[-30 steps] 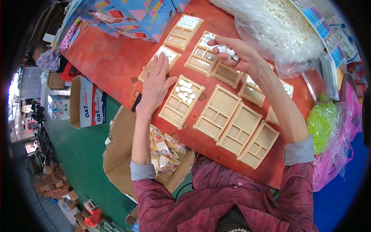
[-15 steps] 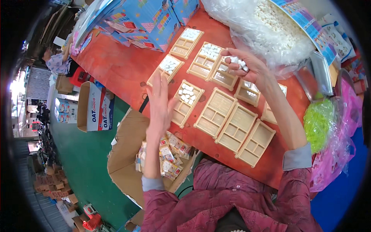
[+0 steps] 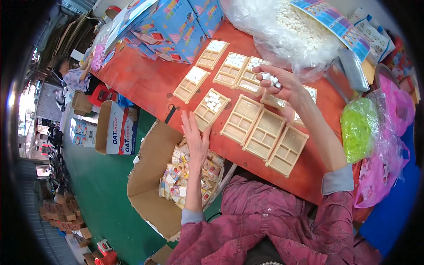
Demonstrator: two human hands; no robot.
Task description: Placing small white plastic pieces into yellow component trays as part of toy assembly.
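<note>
My right hand (image 3: 289,86) is closed around several small white chunky pieces (image 3: 270,81), held over the beige compartment trays. Just beneath it is a tray (image 3: 247,85) with white pieces in its top compartment. My left hand (image 3: 195,138) has its fingers stretched out and holds nothing; it is at the near left edge of a tray (image 3: 204,115) whose large compartment has white pieces. I cannot tell whether it touches that tray. In front of me three joined-up trays (image 3: 269,124) have bare compartments. My right hand and forearm partly hide two more trays.
A clear bag (image 3: 304,39) of white pieces lies at the back of the red table (image 3: 145,86). Blue printed boxes (image 3: 172,31) stand back left. An open carton (image 3: 150,185) of small packets sits below the table edge. Green bundle (image 3: 360,128) and pink bags are at right.
My left hand has drawn back toward me from the upper left tray. My right hand, still holding white pieces, has shifted slightly across the trays. The whole view has moved a little.
</note>
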